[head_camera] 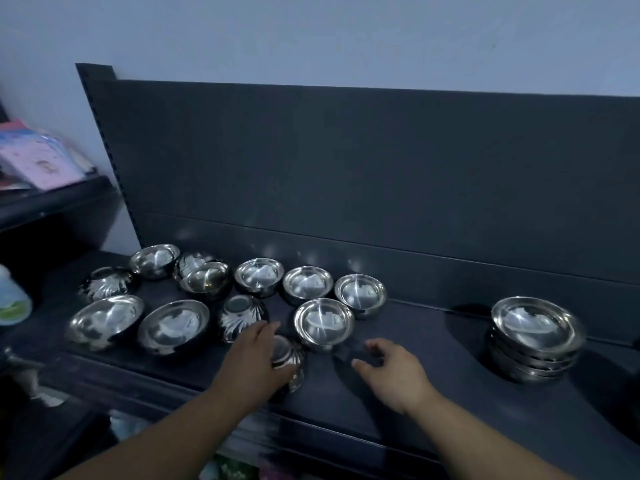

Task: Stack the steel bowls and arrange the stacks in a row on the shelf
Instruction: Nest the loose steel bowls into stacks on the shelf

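Head view of a dark grey metal shelf [433, 358] with a matching flat backboard [346, 168]. Over the left half, about a dozen loose polished steel bowls [259, 277], most mouth-up, a few fluted ones overturned or tipped. Well apart at the right, one finished stack of shallow steel bowls [535, 341]. Left hand [254, 358] laid against a small fluted steel bowl [289, 362] near the front edge, fingers reaching past it; too blurred to tell whether clasping or merely touching. Right hand [391, 372] just above the bare shelf, fingers spread and loosely bent, holding nothing, near a shallow round steel bowl [323, 325]. Handling, by judgement: thin-walled, stiff and light; smooth, so probably slippery; hardly fragile, yet apt to clatter, dent or slide on the painted surface. Best taken at the rim, thumb inside and fingers under the outer wall, or cupped from below; overturned ones righted before nesting. Like nested with like, fluted deep with fluted deep and shallow with shallow, to avoid a tilted stack. Most stacking not yet done.
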{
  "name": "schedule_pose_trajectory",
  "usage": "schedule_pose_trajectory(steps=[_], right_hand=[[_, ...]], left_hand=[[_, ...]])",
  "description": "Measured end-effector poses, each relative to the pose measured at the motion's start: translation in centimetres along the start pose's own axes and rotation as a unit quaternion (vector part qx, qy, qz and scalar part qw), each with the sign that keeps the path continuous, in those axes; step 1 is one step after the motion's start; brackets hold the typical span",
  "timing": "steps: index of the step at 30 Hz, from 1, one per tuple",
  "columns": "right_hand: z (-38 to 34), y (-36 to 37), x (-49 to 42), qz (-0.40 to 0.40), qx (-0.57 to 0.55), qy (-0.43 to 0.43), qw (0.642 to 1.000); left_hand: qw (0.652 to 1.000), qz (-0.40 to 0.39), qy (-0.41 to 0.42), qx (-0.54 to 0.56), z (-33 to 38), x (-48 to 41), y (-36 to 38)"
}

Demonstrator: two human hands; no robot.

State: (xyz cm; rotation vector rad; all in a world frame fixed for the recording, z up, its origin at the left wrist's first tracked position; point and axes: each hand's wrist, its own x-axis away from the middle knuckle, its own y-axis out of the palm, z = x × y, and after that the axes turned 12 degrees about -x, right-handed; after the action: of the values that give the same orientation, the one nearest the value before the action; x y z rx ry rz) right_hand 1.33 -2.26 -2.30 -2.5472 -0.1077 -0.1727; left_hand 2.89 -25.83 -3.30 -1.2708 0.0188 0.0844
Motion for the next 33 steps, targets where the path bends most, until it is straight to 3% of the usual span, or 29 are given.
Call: schedule_pose_trajectory(steps=[3,8,13,24,27,31,33], right_hand=[[-0.9,1.9,-0.5,0.030,-0.004,0.014,0.999],[-1.4,4.0,-0.2,0.081,-0.018,0.030,0.996],[-1.5,4.4,0.1,0.102,-0.034,0.037,0.994],[-2.8,4.2,-0.5,0.109,-0.108,-0.017,0.988],[-3.8,4.3,-1.2,0.082,-0.154,-0.049,0.983],[-4.7,4.0,-2.3,0.005,-0.216,-0.105,0.971],[-5.2,3.5,-3.0,-0.006,-0.215,-0.132,0.968]], left_hand=[[0.997,-0.073,0.020,0.015,-1.8,-0.9,0.1],[0.990,-0.099,0.095,0.003,-3.0,-1.8,0.1],[0.985,-0.140,0.102,0.021,-3.7,-2.3,0.7],[0.994,-0.080,0.061,0.035,-4.0,-1.8,-0.4],[0.988,-0.085,0.018,0.127,-3.6,-2.3,-2.4],[0.952,-0.109,-0.041,0.285,-2.0,-3.2,-4.9],[0.922,-0.157,-0.055,0.350,-1.4,-3.8,-5.4]])
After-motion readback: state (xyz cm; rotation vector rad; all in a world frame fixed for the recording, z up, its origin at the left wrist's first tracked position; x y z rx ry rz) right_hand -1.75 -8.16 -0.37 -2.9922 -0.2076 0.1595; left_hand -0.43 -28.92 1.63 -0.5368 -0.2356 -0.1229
